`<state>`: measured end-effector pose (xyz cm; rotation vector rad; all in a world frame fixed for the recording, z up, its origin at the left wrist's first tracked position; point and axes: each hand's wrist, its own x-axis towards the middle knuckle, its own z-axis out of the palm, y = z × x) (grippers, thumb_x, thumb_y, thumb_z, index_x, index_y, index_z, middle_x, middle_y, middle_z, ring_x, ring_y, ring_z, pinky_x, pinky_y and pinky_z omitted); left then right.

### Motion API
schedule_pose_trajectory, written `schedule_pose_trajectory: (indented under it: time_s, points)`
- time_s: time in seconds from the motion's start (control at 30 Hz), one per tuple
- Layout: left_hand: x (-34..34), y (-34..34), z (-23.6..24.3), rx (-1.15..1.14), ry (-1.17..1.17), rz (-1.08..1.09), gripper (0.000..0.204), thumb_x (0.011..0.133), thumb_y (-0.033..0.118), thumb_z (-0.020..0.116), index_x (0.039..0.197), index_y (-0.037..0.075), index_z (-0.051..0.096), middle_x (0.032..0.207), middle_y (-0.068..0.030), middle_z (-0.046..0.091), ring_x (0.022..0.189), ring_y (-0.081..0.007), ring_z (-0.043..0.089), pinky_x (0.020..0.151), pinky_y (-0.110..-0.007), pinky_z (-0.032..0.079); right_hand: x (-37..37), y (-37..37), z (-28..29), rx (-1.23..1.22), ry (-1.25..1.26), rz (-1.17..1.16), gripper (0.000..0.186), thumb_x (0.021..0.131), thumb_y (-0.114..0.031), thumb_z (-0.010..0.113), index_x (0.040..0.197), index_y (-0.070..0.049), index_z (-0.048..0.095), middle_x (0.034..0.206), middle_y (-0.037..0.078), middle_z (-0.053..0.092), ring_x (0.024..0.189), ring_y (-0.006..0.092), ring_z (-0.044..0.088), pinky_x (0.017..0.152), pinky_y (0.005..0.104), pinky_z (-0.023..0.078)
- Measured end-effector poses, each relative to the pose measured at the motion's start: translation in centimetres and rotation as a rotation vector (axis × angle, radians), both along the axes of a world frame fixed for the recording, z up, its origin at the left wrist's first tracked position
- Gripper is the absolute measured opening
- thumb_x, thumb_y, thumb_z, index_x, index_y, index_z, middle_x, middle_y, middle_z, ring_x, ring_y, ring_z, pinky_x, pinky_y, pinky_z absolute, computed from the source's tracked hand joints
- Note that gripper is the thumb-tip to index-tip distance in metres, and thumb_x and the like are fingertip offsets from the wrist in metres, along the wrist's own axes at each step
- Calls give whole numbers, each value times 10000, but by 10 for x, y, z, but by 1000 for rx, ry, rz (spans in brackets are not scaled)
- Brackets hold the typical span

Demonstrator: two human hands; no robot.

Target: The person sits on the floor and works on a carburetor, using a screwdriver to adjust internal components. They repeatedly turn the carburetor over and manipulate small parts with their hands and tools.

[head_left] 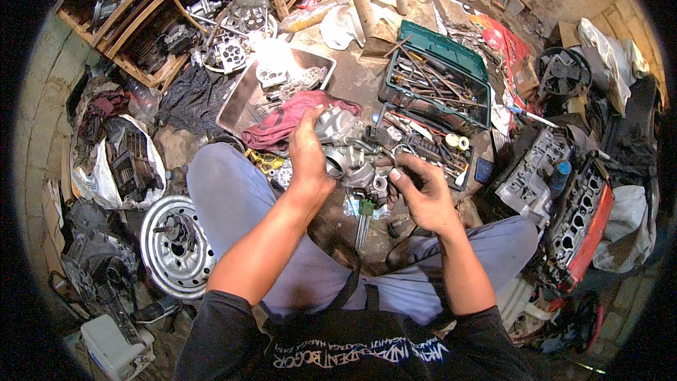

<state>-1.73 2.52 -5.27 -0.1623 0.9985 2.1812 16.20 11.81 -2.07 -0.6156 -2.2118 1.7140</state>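
Note:
My left hand [310, 166] is wrapped round the left side of a silver cast-metal engine part [345, 134] with tubes and round openings, held up between my knees. My right hand [427, 201] is closed at the part's right side, thumb and forefinger on a small metal piece that I cannot make out. A red cloth [271, 127] lies behind the part, beside a metal tray [233, 99] holding metal components. Just below the part, a green-handled tool [364, 208] with a long metal shaft points toward me. A tray of hand tools [455, 159] sits to the right.
A green toolbox [434, 88] lies open behind. A steel wheel [173, 247] and a white sack [144, 190] are at left, engine blocks [529, 176] and a red-sided cylinder head [589, 233] at right. Wooden shelving [123, 28] with parts and wooden legs [363, 7] stand at the back.

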Motion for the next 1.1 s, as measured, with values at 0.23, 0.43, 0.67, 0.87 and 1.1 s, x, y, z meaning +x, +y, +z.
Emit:
schedule_pose_trajectory:
  time_s: [0.23,0.43,0.67,0.87,1.1]
  points:
    - [-1,2,-2,17,-66,-30,274,975,291,531,963,59,676,864,-80,720,730,-203,704,708,-355,584,1,1,-1,26,15,-137,207,1007,-107,596,1153,10,685,931,74,695,906,128,628,799,312,513]
    - [-10,-1,-7,83,-137,-126,281,974,310,514,951,84,679,851,-75,728,736,-214,711,703,-379,593,19,15,13,291,65,-94,237,942,-8,610,1161,11,696,1034,164,734,958,239,706,889,346,528]
    - [-6,1,5,95,-289,-281,263,964,284,486,922,101,670,820,-82,723,722,-239,713,687,-400,602,37,40,21,560,7,24,261,910,11,635,1161,-21,698,1051,186,731,989,342,704,888,396,532]
    - [-6,2,3,118,-344,-365,253,937,306,522,937,101,670,815,-94,723,701,-249,710,674,-422,606,28,39,30,587,104,90,226,889,5,665,1114,7,680,985,227,716,869,398,704,777,429,551]
    - [-13,1,-17,57,-328,-434,309,901,367,561,968,109,717,880,-101,752,785,-293,734,773,-488,611,26,36,31,619,40,75,176,869,8,673,1042,39,669,897,244,695,794,418,692,708,446,541]
